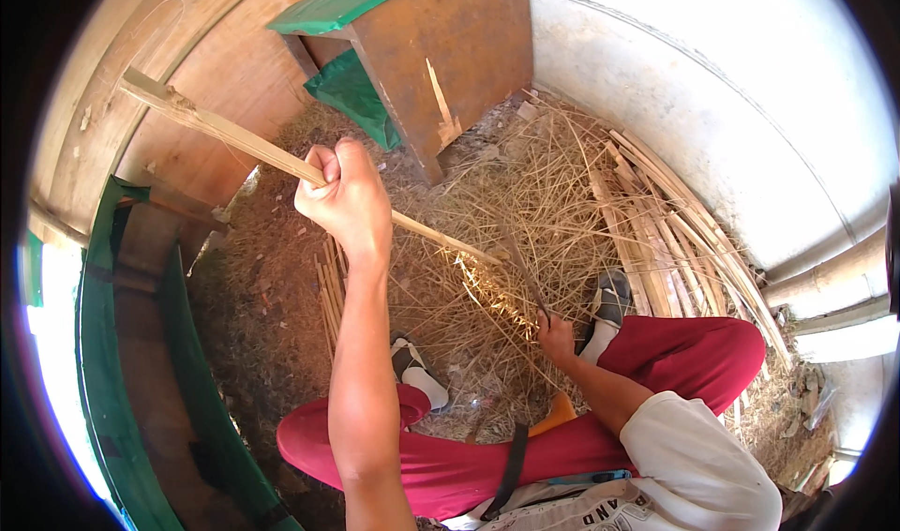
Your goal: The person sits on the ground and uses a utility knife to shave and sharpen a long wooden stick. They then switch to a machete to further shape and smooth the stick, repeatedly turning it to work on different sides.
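My left hand [349, 196] is closed in a fist around a long pale bamboo strip [246, 139]. The strip slants from the upper left, where its thicker end shows a node, down toward the right. My right hand [556, 337] grips a knife [532, 283] with a dark narrow blade. That blade crosses the strip's lower end; whether it touches is hard to tell. Thin curled shavings [483, 287] hang below this end. My knees in red trousers [698, 358] are spread, with the strip held out in front of them.
Split bamboo strips [661, 240] lie in a bundle at the right, beside a pale wall [712, 81]. Several thin sticks [332, 292] lie left of my forearm. Straw-like shavings [525, 189] cover the ground. A brown wooden cabinet [459, 53] with green covering stands ahead.
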{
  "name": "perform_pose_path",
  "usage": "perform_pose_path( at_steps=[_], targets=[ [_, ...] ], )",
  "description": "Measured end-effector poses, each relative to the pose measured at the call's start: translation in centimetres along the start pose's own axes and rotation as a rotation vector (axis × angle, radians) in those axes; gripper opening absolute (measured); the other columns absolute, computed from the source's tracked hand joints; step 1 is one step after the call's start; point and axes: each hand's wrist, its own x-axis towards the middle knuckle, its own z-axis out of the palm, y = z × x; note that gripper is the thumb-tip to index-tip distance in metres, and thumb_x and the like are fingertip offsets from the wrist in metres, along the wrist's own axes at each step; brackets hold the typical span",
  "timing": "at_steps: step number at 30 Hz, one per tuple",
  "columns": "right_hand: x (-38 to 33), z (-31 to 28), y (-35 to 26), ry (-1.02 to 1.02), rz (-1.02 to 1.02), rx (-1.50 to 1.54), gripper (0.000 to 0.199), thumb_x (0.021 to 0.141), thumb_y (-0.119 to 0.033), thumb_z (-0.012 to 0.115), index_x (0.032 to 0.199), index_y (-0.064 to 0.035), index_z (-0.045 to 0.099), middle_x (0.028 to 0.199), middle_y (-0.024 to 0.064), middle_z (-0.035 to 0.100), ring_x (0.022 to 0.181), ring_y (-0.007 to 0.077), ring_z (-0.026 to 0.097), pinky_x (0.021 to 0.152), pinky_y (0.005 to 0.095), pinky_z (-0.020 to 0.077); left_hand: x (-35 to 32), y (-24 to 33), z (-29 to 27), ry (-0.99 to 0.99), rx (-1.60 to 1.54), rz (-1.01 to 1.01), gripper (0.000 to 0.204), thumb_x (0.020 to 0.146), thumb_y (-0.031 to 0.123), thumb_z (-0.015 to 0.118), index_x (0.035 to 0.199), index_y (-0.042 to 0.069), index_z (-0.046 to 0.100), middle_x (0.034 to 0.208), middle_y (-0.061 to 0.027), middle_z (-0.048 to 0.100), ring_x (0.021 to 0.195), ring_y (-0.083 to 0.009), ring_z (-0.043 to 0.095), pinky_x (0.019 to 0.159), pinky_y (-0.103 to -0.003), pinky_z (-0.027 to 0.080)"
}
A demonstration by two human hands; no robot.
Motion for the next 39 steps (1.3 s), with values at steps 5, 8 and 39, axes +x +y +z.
perform_pose_path(
  at_steps=[5,8,39],
  targets=[
    [-1.6,1.1,2.2,-0.130,0.025,-0.044,0.052,0.102,-0.034,0.051,0.069,0.0059,0.056,0.051,0.0186,0.047,0.039,0.0284,0.042,0.042,0.0470,0.0344,-0.6,1.1,-0.6,-0.006,-0.044,-0.049,0.042,0.087,-0.006,0.054,0.066,0.015,0.025,0.052,0.0036,0.039,0.046,-0.0015,0.034,0.040,-0.021,0.026],
    [-2.0,0.7,1.1,-0.126,0.025,-0.027,0.053,0.101,-0.035,0.051,0.069,0.0066,0.058,0.053,0.0205,0.051,0.041,0.0303,0.046,0.044,0.0463,0.0369,-0.8,1.1,-1.1,0.006,-0.042,-0.038,0.041,0.088,-0.005,0.054,0.066,0.015,0.025,0.053,0.0034,0.039,0.045,-0.0017,0.034,0.039,-0.021,0.026],
    [-0.8,-1.9,-3.8,0.235,-0.152,0.230,0.030,0.097,-0.022,0.057,0.085,0.0048,0.064,0.056,0.0191,0.057,0.047,0.0332,0.059,0.045,0.0418,0.0444,-0.9,1.5,-1.4,0.035,-0.031,-0.032,0.040,0.087,-0.005,0.052,0.066,0.015,0.025,0.051,0.0021,0.040,0.042,-0.0023,0.035,0.037,-0.021,0.028]
  ],
)
